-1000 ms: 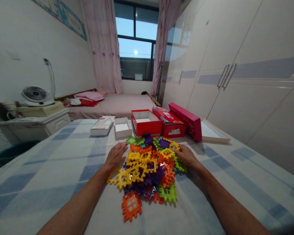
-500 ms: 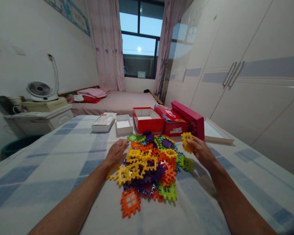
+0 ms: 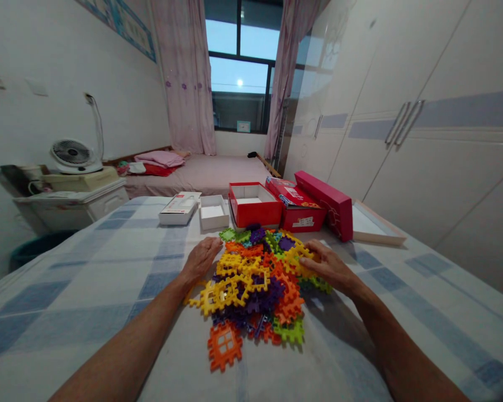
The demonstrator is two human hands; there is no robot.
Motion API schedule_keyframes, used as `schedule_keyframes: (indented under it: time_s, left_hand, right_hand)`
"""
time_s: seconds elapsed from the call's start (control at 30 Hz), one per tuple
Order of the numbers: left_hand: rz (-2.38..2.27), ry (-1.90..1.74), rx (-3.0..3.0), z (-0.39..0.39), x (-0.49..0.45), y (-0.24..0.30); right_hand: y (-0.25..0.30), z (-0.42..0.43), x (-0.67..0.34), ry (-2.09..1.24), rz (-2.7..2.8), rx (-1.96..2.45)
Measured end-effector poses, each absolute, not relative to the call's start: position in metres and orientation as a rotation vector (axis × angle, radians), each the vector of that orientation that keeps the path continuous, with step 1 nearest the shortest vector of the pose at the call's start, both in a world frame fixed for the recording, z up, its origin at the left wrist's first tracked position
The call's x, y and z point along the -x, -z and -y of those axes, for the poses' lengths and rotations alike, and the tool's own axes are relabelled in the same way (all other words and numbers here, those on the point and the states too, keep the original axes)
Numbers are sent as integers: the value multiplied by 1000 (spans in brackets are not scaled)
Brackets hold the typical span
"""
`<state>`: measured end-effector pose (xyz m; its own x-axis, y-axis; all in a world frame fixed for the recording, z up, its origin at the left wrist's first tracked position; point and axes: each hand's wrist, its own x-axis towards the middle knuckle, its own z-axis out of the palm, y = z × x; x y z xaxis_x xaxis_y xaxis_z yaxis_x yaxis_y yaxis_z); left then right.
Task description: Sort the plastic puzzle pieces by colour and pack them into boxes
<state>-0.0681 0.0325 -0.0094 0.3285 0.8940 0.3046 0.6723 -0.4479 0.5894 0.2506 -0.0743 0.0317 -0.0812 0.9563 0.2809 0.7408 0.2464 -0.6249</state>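
A heap of flat plastic interlocking tiles [image 3: 255, 285] in yellow, orange, purple and green lies on a blue-and-white checked bedspread [image 3: 88, 279]. My left hand [image 3: 201, 258] rests flat and open against the heap's left edge. My right hand [image 3: 329, 267] lies on the heap's right side, fingers stretched over yellow tiles [image 3: 298, 258]. A single orange tile [image 3: 224, 346] lies at the near edge.
Behind the heap stand an open red box [image 3: 254, 204], a printed red box [image 3: 295, 211], a pink lid [image 3: 327, 204], two white boxes [image 3: 195, 209] and a flat tray [image 3: 375, 224]. A wardrobe [image 3: 423, 139] lines the right; a fan [image 3: 72, 155] stands left.
My right hand lifted a yellow tile off the heap's right side, then came back down onto the heap with fingers spread over the yellow tiles. My left hand stayed put.
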Motion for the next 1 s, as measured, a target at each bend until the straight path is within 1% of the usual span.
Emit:
schedule_keyframes:
  time_s: [0.1,0.27,0.33,0.5,0.6,0.73,0.8,0.9,1.0]
  left_hand:
    - [-1395,-860,-2236,-32,68,9]
    - [-1405,-874,-2218,-32,68,9]
    - [-1395,-873,-2230,-32,68,10]
    - [-1392,-875,-2236,-34,69,11]
    - [-1376,-872,-2239,-36,69,14]
    - [-1378,-877,-2237,-38,69,15]
    - [-1377,-883,-2237,-37,69,15]
    - [-1378,-886,-2237,-34,68,12]
    - [-1381,-902,-2204,-32,67,11]
  right_hand:
    - [-27,73,-255,-488,1860,1540]
    - [-21,71,-257,-767,1750,1454]
    - [-23,72,-255,-827,1664,1415]
    - [-22,65,-257,-798,1324,1389]
    - [-11,55,-266,-831,1066,1295]
    - [2,43,-277,-750,828,1187]
    - [3,39,-280,-772,717,1137]
    - [-2,30,-282,-874,645,1177]
    - [-11,15,-282,-940,721,1298]
